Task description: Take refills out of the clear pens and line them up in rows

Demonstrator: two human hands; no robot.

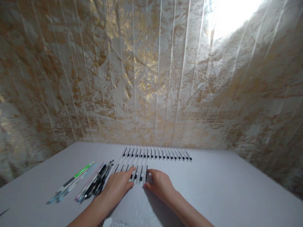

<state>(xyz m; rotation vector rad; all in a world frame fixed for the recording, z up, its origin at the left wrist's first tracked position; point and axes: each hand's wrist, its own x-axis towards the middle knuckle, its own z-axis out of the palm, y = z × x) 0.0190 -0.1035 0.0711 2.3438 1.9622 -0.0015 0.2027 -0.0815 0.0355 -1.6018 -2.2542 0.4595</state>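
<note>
On a light grey table (213, 186) lie two rows of white pens with black tips, laid side by side. The far row (157, 154) runs along the back edge. The near row (132, 167) is shorter. My left hand (118, 186) rests palm down on the near row's lower ends, fingers curled over the pens. My right hand (159, 183) lies flat beside the row's right end, its fingertips touching the last pen.
A loose bundle of dark and pastel pens (94, 183) lies left of my left hand. Further left are green and blue pens (73, 181). A gold-patterned wall (146, 78) rises behind the table. Bright light glares at the top right.
</note>
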